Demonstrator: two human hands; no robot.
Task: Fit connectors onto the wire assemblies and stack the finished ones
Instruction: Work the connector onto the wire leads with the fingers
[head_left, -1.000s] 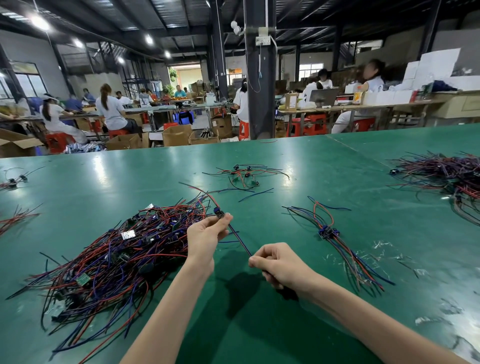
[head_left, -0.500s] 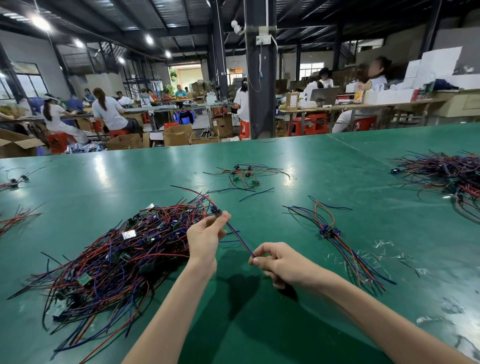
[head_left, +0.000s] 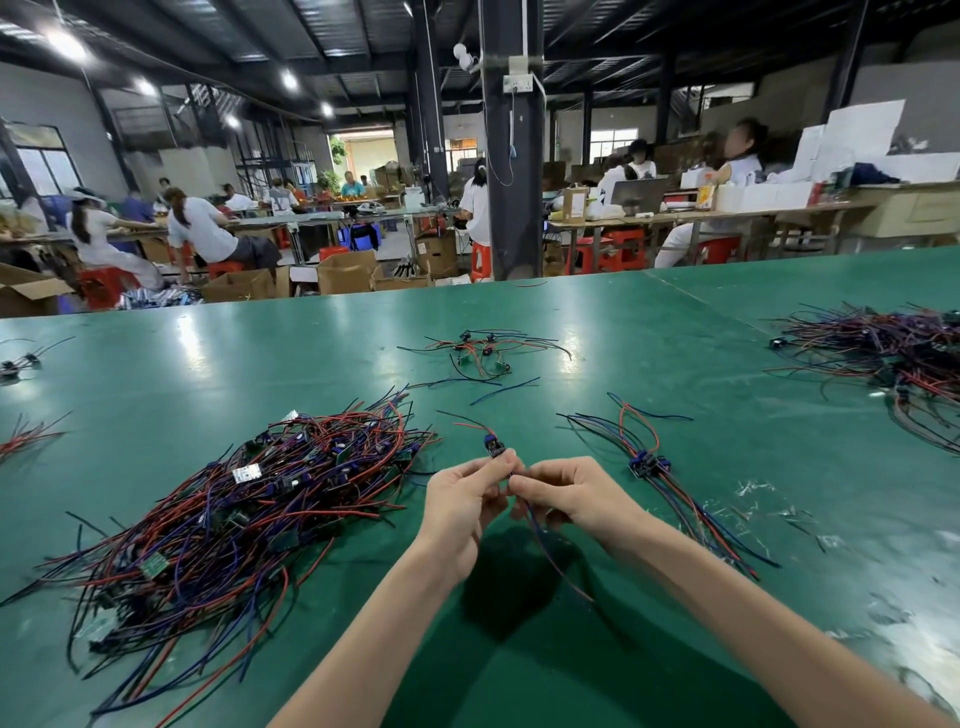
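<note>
My left hand (head_left: 462, 501) pinches a small blue connector (head_left: 493, 446) of a wire assembly, held above the green table (head_left: 571, 332). My right hand (head_left: 566, 491) sits right beside it, fingers curled round the same assembly's red and blue wires (head_left: 545, 545), which hang below both hands. A big tangled heap of red, blue and black wire assemblies (head_left: 234, 514) lies to the left. A small neat stack of assemblies (head_left: 647, 462) lies to the right of my hands.
A few loose assemblies (head_left: 483, 353) lie farther back in the middle. Another big wire heap (head_left: 893, 358) fills the far right. Small wire bundles (head_left: 26, 436) lie at the left edge. Plastic scraps (head_left: 753, 488) dot the table on the right. People work at benches beyond.
My right hand has slid up along the wires to meet my left hand. Both hands with the assembly have shifted right, away from the big heap.
</note>
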